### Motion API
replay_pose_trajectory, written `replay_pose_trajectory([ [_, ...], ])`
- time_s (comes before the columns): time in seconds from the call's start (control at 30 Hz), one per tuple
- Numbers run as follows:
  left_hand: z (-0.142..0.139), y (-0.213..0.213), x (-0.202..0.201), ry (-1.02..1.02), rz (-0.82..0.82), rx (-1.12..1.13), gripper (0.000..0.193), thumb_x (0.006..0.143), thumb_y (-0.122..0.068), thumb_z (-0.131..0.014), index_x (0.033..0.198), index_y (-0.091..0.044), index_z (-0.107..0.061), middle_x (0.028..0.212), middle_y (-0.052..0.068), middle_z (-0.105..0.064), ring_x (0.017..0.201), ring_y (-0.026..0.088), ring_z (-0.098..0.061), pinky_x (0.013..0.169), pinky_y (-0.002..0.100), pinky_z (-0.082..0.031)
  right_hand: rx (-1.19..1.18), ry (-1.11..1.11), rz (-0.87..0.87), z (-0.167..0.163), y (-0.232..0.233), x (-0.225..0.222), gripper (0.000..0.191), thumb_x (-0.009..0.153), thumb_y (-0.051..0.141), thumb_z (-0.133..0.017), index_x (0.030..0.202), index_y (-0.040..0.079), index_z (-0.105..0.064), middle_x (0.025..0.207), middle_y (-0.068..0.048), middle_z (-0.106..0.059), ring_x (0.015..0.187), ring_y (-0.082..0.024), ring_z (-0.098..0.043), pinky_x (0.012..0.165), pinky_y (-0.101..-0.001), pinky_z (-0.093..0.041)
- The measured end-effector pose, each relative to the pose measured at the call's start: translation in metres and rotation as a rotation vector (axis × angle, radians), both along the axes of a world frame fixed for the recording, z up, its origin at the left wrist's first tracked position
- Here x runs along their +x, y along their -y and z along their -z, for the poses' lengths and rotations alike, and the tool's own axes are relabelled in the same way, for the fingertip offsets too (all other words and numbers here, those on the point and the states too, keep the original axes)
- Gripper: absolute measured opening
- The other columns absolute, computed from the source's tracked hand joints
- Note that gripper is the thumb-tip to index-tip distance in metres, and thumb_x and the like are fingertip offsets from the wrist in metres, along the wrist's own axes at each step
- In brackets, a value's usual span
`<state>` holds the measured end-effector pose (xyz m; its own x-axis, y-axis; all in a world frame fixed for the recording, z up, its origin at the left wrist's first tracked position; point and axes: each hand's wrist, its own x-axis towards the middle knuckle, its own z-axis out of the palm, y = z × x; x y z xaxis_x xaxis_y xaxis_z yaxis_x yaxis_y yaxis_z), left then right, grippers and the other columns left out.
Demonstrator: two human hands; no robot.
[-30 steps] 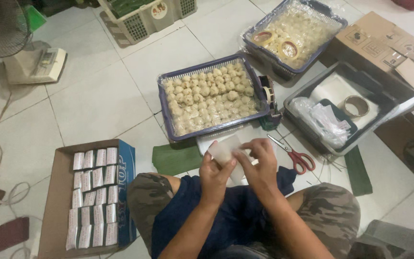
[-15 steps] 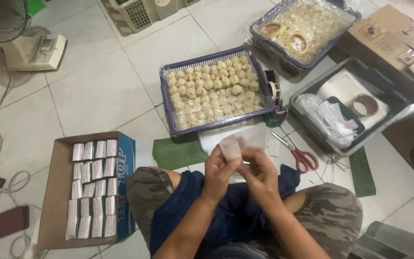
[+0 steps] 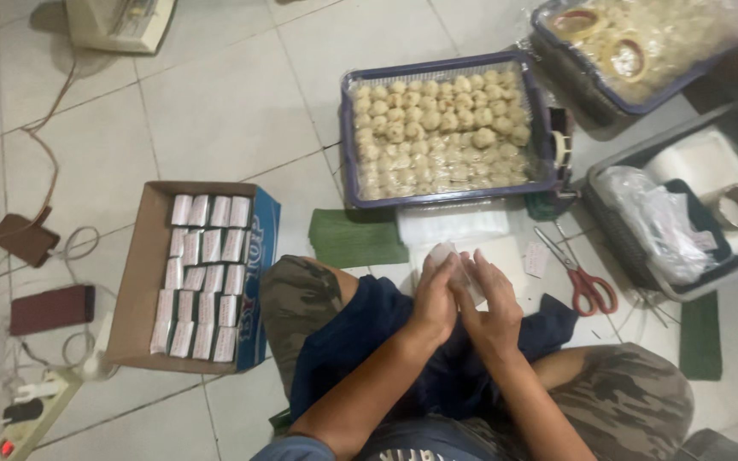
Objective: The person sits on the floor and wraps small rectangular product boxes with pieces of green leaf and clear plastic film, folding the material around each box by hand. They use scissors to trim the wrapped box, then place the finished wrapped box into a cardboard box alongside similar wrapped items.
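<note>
Sitting on the tiled floor (image 3: 215,94), legs crossed, dark blue cloth (image 3: 369,333) over my lap. Both hands up in front of me, pressed together around one small white wrapped packet (image 3: 448,256). Left hand (image 3: 434,299) cups it from the left, right hand (image 3: 490,303) closes over it from the right; fingers of both are curled onto the wrapping, so each grip is closed on the packet, not wide. The packet sits just above my knees, over the stack of white wrapping sheets (image 3: 459,229) on the floor.

Progress, as I judge it: the cardboard box (image 3: 143,273) on my left holds several neat rows of finished white packets (image 3: 202,273), filling most of its length, with some room left at the near end. So a good share is done. Still a lot ahead: the purple tray (image 3: 446,128) in front is packed with pale round balls under clear film, and a second tray (image 3: 642,47) behind it looks full too.

Red-handled scissors (image 3: 587,282) lie just right of the sheets, a green leaf piece (image 3: 352,237) just left of them. The packet in hand appears mid-fold, not yet boxed.
</note>
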<state>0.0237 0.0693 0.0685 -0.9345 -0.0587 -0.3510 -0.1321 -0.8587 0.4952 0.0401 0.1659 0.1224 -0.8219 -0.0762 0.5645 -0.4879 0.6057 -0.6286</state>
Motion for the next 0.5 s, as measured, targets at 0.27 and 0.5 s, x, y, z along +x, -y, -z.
replay_pose_trajectory([
  [0.27,0.054,0.09,-0.032,-0.129,0.562,-0.901,0.058,0.103,-0.04,-0.062,0.146,-0.002,-0.055,0.133,0.014,-0.069,0.12,0.017,-0.063,0.102,0.033,-0.05,-1.1,1.034,-0.076,0.069,-0.01,-0.03,0.046,0.095,0.012,-0.066,0.135,-0.009,-0.063,0.119,-0.019,-0.073,0.107,-0.031,-0.069,0.088,-0.0412,-0.057],
  [0.5,0.062,0.247,-0.096,0.018,0.925,-2.5,0.081,0.048,-0.035,-0.102,0.118,-0.01,-0.069,0.133,0.019,-0.058,0.121,0.035,-0.056,0.096,0.046,-0.051,-1.032,1.27,-0.148,0.068,0.003,-0.023,0.055,0.087,0.002,-0.069,0.14,-0.005,-0.055,0.12,-0.023,-0.07,0.108,-0.032,-0.07,0.087,-0.0402,-0.058],
])
